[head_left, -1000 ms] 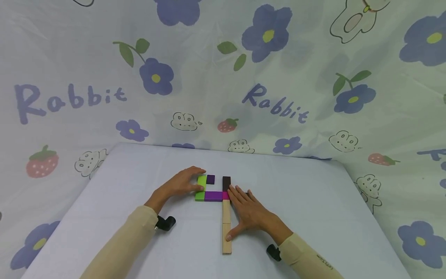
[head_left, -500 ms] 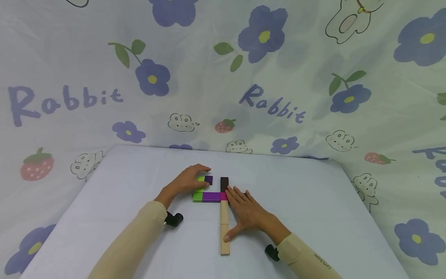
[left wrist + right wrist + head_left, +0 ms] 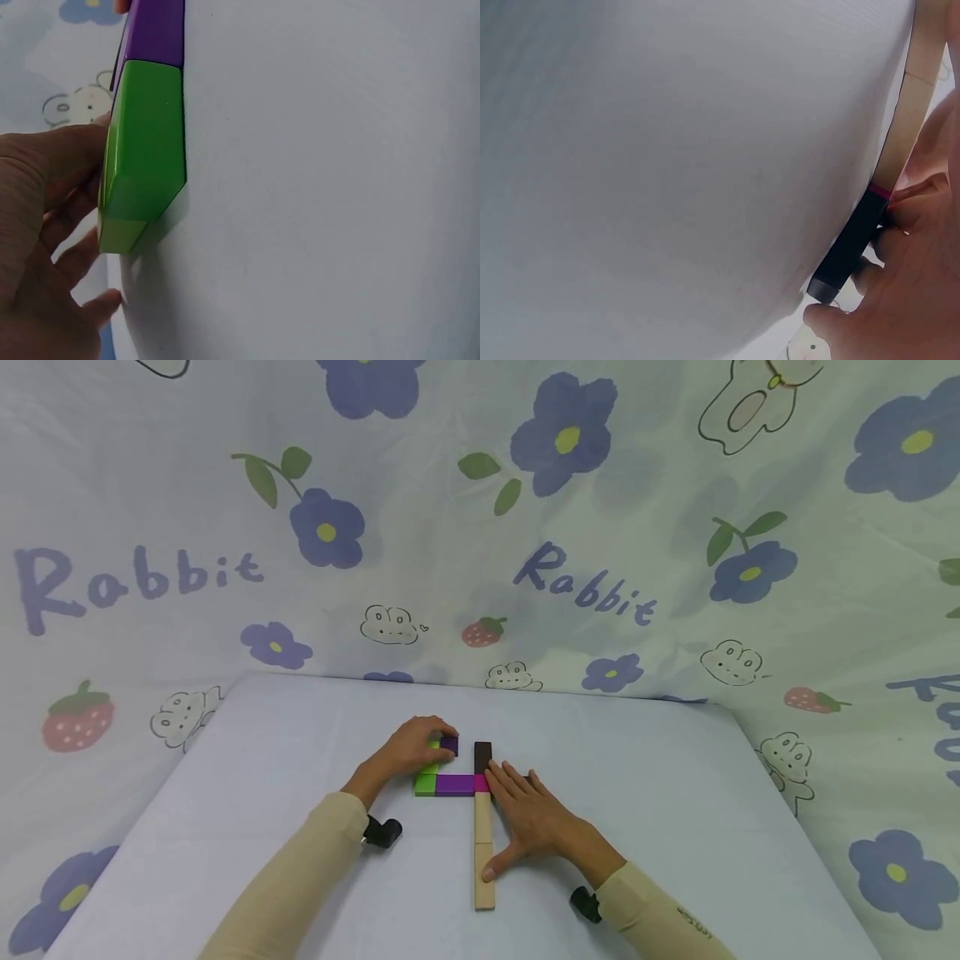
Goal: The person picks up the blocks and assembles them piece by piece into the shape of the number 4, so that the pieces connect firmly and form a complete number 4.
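Note:
My left hand [image 3: 408,747] pinches a small dark purple block [image 3: 449,745] between thumb and forefinger. That block lies against the far end of a light green block [image 3: 429,768], partly hidden by the hand. A green block [image 3: 425,786] and a purple block [image 3: 454,786] run to a pink block [image 3: 481,783]. Beyond the pink one lies a dark brown block [image 3: 483,757]; two plain wooden blocks [image 3: 483,818] stretch towards me. My right hand [image 3: 536,818] rests spread out, fingertips by the pink block, thumb on the nearer wooden block. Under it sits a black block [image 3: 847,247].
All the blocks lie on a white-covered table [image 3: 637,760]. A patterned cloth [image 3: 420,527] with flowers and rabbits hangs behind it. Small black cameras [image 3: 385,832] sit at both wrists.
My left hand has moved right, from the light green block to the dark purple block, and its fingers have closed on it. The purple block now touches the light green one. The right hand has stayed put.

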`<state>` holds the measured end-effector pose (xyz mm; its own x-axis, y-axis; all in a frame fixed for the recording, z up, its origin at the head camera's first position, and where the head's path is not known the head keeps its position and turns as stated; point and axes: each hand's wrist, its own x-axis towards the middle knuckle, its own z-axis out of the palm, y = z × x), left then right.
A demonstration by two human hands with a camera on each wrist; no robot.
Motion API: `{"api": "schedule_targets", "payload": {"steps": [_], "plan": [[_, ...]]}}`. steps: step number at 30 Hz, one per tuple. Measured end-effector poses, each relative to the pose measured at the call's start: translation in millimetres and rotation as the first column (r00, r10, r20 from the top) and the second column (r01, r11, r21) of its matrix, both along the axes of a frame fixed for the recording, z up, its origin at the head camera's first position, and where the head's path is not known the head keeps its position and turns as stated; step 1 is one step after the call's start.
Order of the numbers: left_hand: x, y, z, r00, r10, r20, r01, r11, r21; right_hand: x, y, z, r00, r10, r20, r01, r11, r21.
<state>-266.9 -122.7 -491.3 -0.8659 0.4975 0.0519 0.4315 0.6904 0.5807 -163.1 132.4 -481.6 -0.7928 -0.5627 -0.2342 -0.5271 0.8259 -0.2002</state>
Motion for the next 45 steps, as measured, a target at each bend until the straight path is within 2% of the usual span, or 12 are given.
{"api": "schedule_targets", "payload": {"steps": [12, 17, 33, 45], "plan": [[2.7, 4.0, 8.2, 0.999, 0.027, 0.048, -0.027, 1.0, 0.013, 1.6, 1.6, 0.3, 1.0, 0.004, -0.007, -0.004, 1.0, -0.011], [0.1, 1.7, 11.0, 0.997, 0.049, 0.067, -0.051, 0.998, 0.032, 1.5, 2.1, -1.3, 1.0, 0.001, -0.005, -0.001, 1.0, -0.008], [-8.0, -17.4, 13.9, 0.995, 0.085, 0.046, -0.088, 0.993, 0.075, 0.7, 2.4, -1.7, 1.0, -0.001, 0.0, 0.001, 1.0, -0.006], [-6.4, -21.9, 12.1, 0.991, 0.124, 0.054, -0.128, 0.989, 0.076, 0.4, 1.0, -0.6, 1.0, 0.0, -0.002, 0.0, 1.0, -0.009]]}}
